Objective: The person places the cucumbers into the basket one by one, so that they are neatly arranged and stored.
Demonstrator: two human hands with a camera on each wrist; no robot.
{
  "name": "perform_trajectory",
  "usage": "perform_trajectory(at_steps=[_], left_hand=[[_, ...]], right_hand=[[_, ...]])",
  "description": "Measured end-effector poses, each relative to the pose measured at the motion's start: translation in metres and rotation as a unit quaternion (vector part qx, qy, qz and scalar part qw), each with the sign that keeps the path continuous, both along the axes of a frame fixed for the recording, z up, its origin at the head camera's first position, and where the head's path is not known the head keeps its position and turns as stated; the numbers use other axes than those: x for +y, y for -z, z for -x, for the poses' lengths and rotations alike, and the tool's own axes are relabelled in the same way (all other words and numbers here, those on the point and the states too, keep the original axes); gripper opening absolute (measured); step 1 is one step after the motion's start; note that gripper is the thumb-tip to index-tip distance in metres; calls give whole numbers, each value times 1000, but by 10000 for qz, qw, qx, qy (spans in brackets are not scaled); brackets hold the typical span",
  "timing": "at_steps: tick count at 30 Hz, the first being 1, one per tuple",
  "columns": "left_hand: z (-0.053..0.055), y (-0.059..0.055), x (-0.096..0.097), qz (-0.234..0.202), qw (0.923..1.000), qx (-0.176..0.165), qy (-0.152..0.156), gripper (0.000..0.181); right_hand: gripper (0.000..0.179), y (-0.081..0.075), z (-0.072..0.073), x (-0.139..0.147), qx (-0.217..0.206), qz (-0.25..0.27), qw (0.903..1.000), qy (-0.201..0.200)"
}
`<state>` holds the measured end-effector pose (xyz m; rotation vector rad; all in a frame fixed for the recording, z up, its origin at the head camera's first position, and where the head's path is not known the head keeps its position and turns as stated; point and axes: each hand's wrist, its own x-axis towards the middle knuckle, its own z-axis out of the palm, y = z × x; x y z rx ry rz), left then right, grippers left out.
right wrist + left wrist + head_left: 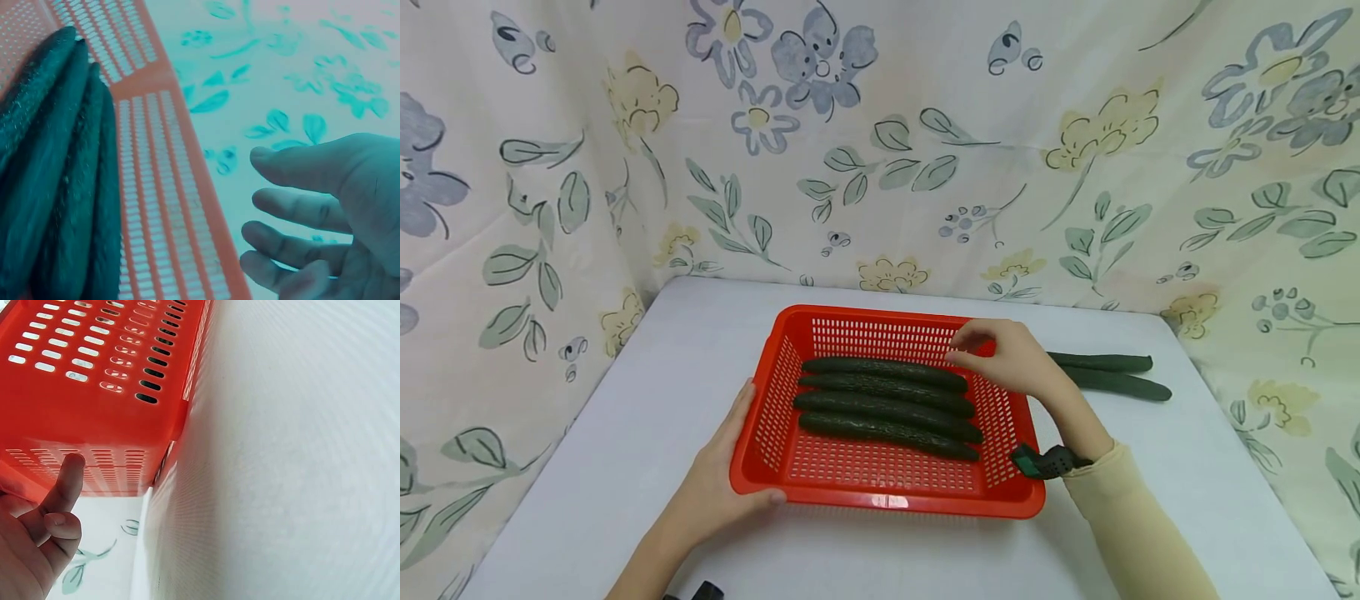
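A red slotted basket [887, 502] stands mid-table and holds several dark green cucumbers [887, 408] lying side by side. My left hand [722, 483] rests against its near left corner, fingers straight along the side wall and thumb at the front rim. In the left wrist view one finger [65, 478] touches the basket's outer wall [94, 362]. My right hand [1007, 358] hovers over the basket's far right part, empty, with its fingers relaxed. The right wrist view shows this hand [325, 206] beside the basket wall [162, 187] and the cucumber ends [56, 156].
Two more cucumbers [1112, 373] lie on the white table [625, 417] to the right of the basket, behind my right hand. Flowered cloth [880, 150] walls the table at the back and both sides. A black wrist strap [1048, 461] sits on my right wrist.
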<state>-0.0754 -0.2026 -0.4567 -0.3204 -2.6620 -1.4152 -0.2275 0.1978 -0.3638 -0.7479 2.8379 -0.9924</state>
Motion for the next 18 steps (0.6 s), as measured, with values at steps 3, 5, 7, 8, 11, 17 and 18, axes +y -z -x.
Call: perform_trajectory(at_steps=[3,5,7,8,11,17,18], left_hand=[[0,0,0,22,10000,-50,-40,133],[-1,0,0,30,10000,-66,-59,133],[-1,0,0,32,10000,-66,-58,133],[-1,0,0,30,10000,-63,-54,133],[-1,1,0,14,10000,-52,-49,133],[-1,0,1,2,9999,-121,-65,133],[-1,-1,1,5,9999,-127,-65,133]], right_hand=[[17,0,-4,18,-24,228,9994,267],[19,0,-7,29,-52,358,9983,446],[21,0,-10,39,-74,406,9971,632],[22,0,-12,44,-72,414,9966,713],[25,3,-16,58,-26,419,9947,942],[32,13,-24,81,70,371,9910,1287],[33,15,-26,85,78,373,9904,1331]])
